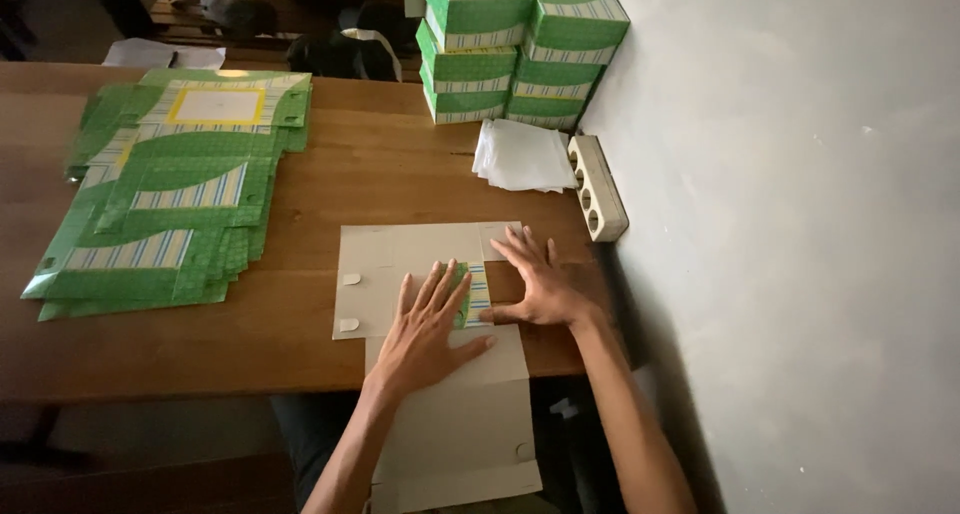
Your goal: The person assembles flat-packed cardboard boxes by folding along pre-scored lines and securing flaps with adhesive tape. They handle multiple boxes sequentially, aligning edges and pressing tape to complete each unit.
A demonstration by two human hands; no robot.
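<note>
- Far left, at nine o'clock on the wooden table [300, 344], lay a fanned stack of flat green cartons [160, 204], printed side up. Unfolded and within an arm's sweep, it looked like the supply pile.
- At six o'clock the carton blank [400, 259] lay plain side up, its lower part hanging off the table edge toward the person's lap. Two small pale tabs showed along its left edge.
- The left hand [425, 329] lay flat on it, fingers spread, palm down, gripping nothing. It pinned the board so it could not slide.
- Between the hands showed a folded-over striped flap [476, 294], green and striped, pressed flat against the blank.
- The right hand [540, 284], at about four o'clock, was open too, fingers fanned, its thumb edge against the flap. It seemed to be pressing the crease.
- At one o'clock a loose heap of white sheets [520, 156] sat beside a cream power strip [597, 186] along the wall [800, 224].
- At twelve o'clock the finished green boxes [520, 49] stood in two stacks in the corner, apparently parked clear of the working area.
</note>
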